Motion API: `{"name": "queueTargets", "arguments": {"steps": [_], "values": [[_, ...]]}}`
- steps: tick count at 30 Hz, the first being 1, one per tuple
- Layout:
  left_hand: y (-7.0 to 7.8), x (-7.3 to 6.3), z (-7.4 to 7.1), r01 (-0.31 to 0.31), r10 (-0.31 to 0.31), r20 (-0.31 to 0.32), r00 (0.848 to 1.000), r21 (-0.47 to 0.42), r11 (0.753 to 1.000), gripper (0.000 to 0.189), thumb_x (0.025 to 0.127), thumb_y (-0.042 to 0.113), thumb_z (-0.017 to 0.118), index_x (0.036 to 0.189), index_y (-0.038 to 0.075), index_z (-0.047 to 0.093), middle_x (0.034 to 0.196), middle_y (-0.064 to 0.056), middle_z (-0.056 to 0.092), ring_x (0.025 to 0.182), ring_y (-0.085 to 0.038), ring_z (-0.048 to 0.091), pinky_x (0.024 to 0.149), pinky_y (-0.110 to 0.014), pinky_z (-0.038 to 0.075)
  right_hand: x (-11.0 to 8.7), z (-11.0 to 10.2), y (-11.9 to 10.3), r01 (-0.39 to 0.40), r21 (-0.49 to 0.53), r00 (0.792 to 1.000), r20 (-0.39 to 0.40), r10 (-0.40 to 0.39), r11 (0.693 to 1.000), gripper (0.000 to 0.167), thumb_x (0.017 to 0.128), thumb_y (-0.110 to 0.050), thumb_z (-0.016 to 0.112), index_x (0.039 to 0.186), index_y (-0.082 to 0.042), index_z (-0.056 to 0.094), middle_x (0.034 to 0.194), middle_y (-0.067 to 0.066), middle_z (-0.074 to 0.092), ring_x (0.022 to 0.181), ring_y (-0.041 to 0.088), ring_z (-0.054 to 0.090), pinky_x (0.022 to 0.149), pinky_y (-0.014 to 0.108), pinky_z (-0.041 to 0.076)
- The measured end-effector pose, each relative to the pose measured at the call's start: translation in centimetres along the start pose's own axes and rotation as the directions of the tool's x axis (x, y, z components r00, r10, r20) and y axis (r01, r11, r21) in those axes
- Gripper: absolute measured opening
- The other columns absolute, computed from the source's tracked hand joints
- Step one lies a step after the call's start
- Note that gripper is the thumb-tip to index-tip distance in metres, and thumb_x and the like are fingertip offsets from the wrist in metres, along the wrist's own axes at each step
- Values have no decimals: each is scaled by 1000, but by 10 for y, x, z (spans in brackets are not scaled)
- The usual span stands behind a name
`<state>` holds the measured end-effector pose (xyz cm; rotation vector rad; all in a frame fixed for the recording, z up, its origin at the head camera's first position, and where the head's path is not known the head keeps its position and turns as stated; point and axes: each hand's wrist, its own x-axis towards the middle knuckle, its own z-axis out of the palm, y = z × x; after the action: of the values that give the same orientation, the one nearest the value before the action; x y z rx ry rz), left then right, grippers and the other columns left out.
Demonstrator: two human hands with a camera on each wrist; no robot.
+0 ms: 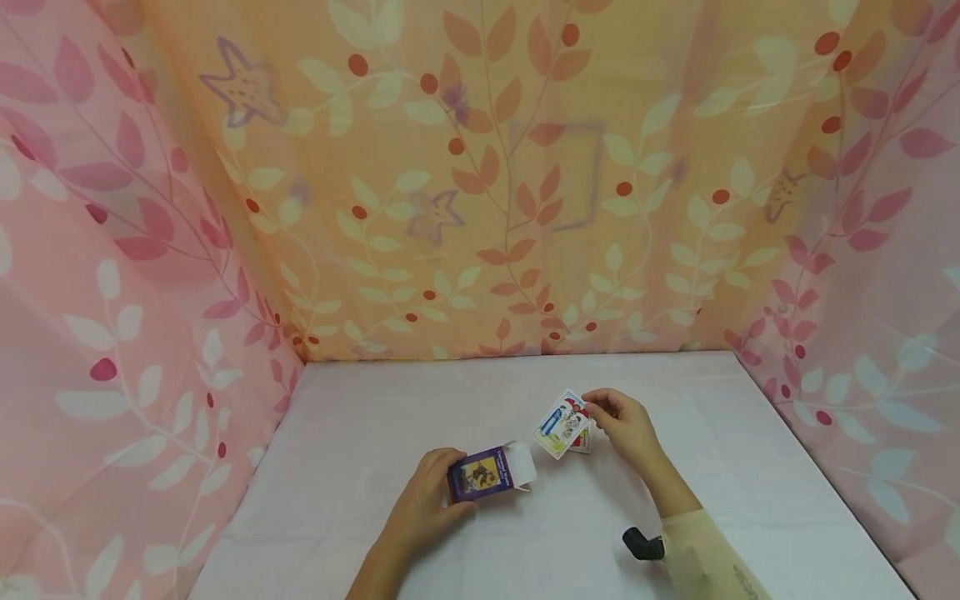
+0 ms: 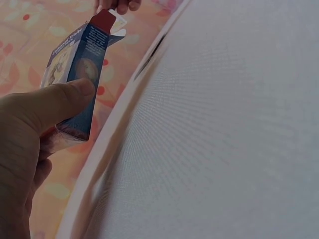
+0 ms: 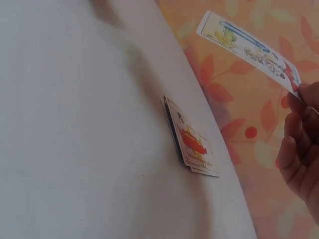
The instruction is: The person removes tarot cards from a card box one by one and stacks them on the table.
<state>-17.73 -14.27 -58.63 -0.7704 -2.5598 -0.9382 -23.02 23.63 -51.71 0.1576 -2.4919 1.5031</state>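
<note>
My left hand (image 1: 429,507) grips a small dark blue card box (image 1: 480,475) with a picture on its face. The box's end flap stands up, showing white inside, and points toward the right hand. Between thumb and fingers, my right hand (image 1: 628,429) pinches an illustrated card (image 1: 561,425) by its edge. Below that card a small stack of cards (image 3: 192,142) lies on the white surface, its top one bearing a red and yellow picture. In the head view the held card partly hides the stack. Whether cards remain in the box cannot be seen.
A white cloth-covered table (image 1: 337,433) spreads under both hands. Near the right sleeve (image 1: 708,554) lies a short black bent object (image 1: 642,545), partly hidden. Floral curtains in orange (image 1: 420,275) and pink (image 1: 150,317) close off the back and sides.
</note>
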Motion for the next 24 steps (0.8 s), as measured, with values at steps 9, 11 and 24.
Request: {"name": "queueTargets", "arguments": {"steps": [9, 11, 24], "values": [[-1, 0, 0, 11, -11, -4, 1000, -4, 1000, 81, 70, 39, 92, 139, 20, 55, 139, 7, 56, 133, -14, 51, 117, -39, 44, 18, 0, 12, -11, -17, 998, 64, 12, 1000, 17, 100, -19, 67, 113, -11, 72, 101, 7, 72, 83, 19, 64, 69, 22, 57], [-1, -1, 0, 1, -1, -12, 1000, -2, 1000, 82, 70, 39, 93, 139, 18, 55, 138, 6, 57, 132, -16, 52, 116, -40, 45, 20, 0, 17, -8, -19, 996, 89, 10, 1000, 16, 100, -18, 66, 113, -10, 72, 102, 7, 73, 85, 18, 64, 71, 22, 58], [-1, -1, 0, 6, -6, -13, 1000, -15, 1000, 81, 70, 39, 92, 140, 21, 54, 139, 9, 55, 133, -13, 51, 117, -39, 44, 37, -9, 33, -53, -81, 986, 151, 65, 995, 17, 101, -19, 65, 114, -10, 71, 105, 7, 72, 89, 20, 62, 74, 24, 56]]}}
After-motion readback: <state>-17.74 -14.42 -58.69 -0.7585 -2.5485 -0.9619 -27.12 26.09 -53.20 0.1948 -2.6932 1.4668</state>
